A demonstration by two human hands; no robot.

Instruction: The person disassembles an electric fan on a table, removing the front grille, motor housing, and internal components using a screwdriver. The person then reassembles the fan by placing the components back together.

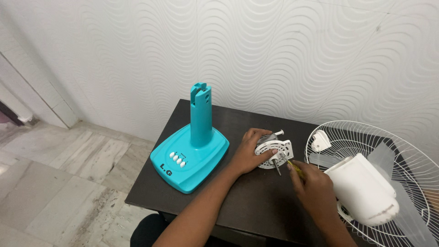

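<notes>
left hand (250, 154) grips fan motor (273, 150); right hand (314, 187) pinches, seemingly, a screwdriver (292, 166).

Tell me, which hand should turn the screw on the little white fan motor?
Probably the right hand: it already holds the yellow screwdriver against the white motor. The left hand grips the motor, steadying it.

Fan base (190, 155) left of motor (273, 153)

A dark table (238, 201) stands against a white wave-patterned wall (274, 50) — pale marble-look floor (59, 174) beside it.
</notes>
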